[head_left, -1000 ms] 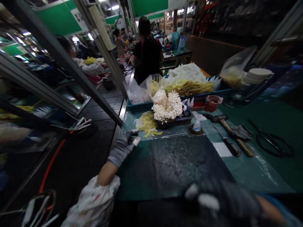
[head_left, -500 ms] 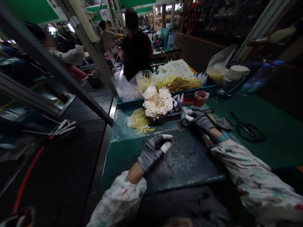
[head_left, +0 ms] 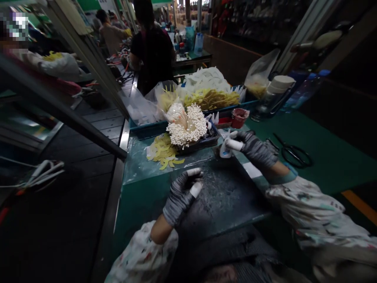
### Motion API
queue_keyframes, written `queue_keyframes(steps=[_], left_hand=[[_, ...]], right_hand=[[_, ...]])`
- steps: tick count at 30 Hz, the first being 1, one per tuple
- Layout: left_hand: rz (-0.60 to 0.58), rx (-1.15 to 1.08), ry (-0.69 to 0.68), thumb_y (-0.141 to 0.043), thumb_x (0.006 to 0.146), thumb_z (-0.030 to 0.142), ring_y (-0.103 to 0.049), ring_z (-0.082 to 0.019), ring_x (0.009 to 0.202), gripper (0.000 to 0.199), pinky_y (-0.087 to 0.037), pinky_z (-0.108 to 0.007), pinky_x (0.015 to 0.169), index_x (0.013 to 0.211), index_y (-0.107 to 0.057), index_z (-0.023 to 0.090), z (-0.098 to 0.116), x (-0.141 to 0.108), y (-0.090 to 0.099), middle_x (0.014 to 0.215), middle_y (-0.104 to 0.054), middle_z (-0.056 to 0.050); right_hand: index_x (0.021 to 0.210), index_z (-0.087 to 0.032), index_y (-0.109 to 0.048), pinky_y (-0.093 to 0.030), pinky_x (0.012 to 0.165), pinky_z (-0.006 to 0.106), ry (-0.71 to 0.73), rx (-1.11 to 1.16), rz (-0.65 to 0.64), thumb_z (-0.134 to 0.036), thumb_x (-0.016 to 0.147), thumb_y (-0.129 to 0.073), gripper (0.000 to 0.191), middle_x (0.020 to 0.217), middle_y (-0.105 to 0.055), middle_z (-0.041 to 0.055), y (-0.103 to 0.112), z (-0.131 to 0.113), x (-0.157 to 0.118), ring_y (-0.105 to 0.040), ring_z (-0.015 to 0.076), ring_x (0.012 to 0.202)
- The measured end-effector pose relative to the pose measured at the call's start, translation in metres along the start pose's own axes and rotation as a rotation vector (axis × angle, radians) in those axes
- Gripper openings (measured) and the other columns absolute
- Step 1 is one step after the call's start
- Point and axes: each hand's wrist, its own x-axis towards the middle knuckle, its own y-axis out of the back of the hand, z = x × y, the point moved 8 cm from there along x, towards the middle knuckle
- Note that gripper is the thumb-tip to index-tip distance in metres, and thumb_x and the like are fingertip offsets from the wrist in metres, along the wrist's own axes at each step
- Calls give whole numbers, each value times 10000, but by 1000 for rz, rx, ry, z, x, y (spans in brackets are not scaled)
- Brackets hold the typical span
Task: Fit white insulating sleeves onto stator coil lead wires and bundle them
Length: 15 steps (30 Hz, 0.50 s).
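My left hand [head_left: 181, 196], in a grey striped glove with white-wrapped fingertips, hovers over the dark work mat [head_left: 224, 204]. Its thumb and forefinger are curved and apart, with nothing between them. Farther right and forward, my right hand [head_left: 255, 147], gloved the same way, grips a small white plastic squeeze bottle [head_left: 226, 151] near its top. The bottle is at the mat's far edge. Just left of it stands a dark tray [head_left: 200, 145] bearing a bundle of white-tipped stems [head_left: 188, 127]. A pile of yellow-green strips [head_left: 165, 151] lies on clear plastic.
Blue bins [head_left: 150, 129] at the back hold white and yellow pieces [head_left: 212, 98]. A red cup [head_left: 239, 117], a lidded clear jar [head_left: 275, 94] and black-handled scissors [head_left: 294, 153] are at the right. A metal post [head_left: 91, 70] rises at left; a person in black [head_left: 151, 51] is beyond.
My right hand has lifted from among the tools at the right and now shows the white bottle in its grip. My left hand's fingers have spread slightly. The view has swung right.
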Motion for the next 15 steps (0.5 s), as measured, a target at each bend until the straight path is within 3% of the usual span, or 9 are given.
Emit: queue_keyframes(steps=[5, 9, 12, 15], left_hand=[[-133, -50, 21, -854, 849, 365, -642, -282, 1394, 804, -538, -440, 1182, 1557, -483, 280, -12, -1, -14, 1550, -625, -126], [-118, 31, 21, -797, 884, 367, -594, -285, 1454, 726, -482, -458, 1246, 1533, -490, 259, -12, -1, -15, 1591, -590, -115], [-99, 110, 48, -791, 869, 376, -664, -285, 1371, 666, -531, -449, 1197, 1472, -553, 222, -7, -2, -12, 1485, -679, -114], [-82, 132, 106, -767, 881, 379, -734, -264, 1244, 585, -565, -433, 1145, 1414, -615, 194, -4, -3, -8, 1329, -763, -110]], right_hand=[[961, -225, -717, -558, 854, 364, 61, 96, -193, -421, 882, -769, 218, 961, -742, 32, -64, -25, -52, -687, 198, 888], [974, -231, -736, -559, 914, 395, 139, 104, -200, -395, 912, -762, 177, 992, -720, 38, -96, -34, -81, -677, 204, 950], [1055, -259, -758, -571, 931, 419, 184, 74, -236, -446, 941, -734, 221, 1032, -714, 45, -95, -33, -86, -685, 219, 976], [1197, -312, -752, -568, 991, 480, 202, -47, -189, -475, 960, -690, 294, 1123, -734, 57, -53, -19, -73, -694, 264, 1043]])
